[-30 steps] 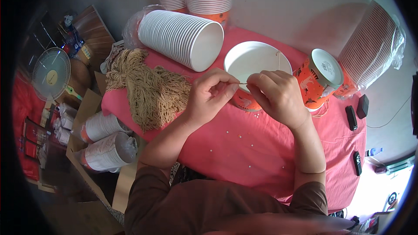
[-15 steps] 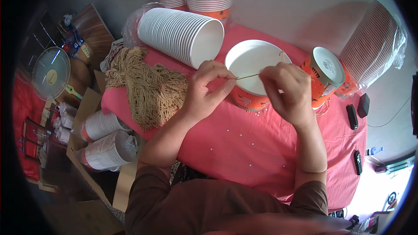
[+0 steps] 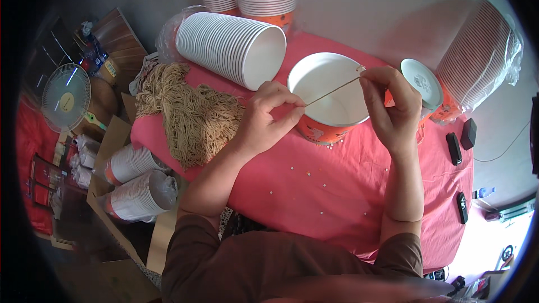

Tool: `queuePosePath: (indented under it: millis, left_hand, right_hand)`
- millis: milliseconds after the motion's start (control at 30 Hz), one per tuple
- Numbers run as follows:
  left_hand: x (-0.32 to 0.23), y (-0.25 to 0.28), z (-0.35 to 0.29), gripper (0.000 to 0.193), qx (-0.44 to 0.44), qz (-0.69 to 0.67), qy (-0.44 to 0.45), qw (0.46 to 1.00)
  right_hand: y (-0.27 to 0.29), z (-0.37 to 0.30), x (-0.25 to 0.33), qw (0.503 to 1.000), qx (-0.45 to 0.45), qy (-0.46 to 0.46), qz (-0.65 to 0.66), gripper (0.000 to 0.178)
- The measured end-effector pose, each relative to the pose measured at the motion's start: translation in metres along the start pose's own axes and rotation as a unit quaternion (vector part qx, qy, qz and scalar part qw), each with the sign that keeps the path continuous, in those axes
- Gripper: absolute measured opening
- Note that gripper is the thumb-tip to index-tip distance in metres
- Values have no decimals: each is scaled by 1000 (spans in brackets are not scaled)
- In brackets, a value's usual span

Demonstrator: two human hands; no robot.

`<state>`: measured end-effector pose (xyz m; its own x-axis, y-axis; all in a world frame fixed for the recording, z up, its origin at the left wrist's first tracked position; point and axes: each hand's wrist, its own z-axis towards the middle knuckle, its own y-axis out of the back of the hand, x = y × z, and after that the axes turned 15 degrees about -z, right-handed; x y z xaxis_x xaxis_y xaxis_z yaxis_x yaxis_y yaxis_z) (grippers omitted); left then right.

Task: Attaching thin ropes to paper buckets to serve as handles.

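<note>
A thin tan cord (image 3: pixel 333 91) stretches taut between my hands, over the near part of a white-lined paper bucket (image 3: pixel 325 87) with an orange outside. My left hand (image 3: pixel 273 113) pinches one end between thumb and fingertips. The cord slants up to my right hand (image 3: pixel 394 106), which pinches it near the bucket's right rim. Left of my left hand lies a heap of tan cords (image 3: pixel 193 118). Several tiny pale beads (image 3: pixel 309 174) are scattered on the pink cloth (image 3: pixel 337 191) in front of the bucket.
A nested stack of white buckets (image 3: pixel 224 45) lies on its side at the back. An upturned bucket (image 3: pixel 421 84) and a plastic-wrapped stack (image 3: pixel 477 50) stand at the right, near a black remote (image 3: pixel 461 208). On the left, a cardboard box (image 3: pixel 120 191) holds more stacks.
My right hand has moved right and slightly up, so more cord shows between my hands. My left hand stays nearly where it was.
</note>
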<state>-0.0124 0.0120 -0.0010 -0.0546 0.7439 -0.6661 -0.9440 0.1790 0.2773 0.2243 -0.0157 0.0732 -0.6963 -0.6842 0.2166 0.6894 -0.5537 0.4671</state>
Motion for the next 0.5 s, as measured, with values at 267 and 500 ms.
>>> queuePosePath:
  millis: [267, 500]
  left_hand:
    - [-2, 2, 3, 11, -6, -65, 30, 997]
    - [0, -4, 0, 13, 4, -35, -16, 999]
  right_hand:
    - [-1, 0, 0, 1000, 3, -6, 8, 9]
    - [-1, -1, 1, 1000, 4, -1, 2, 9]
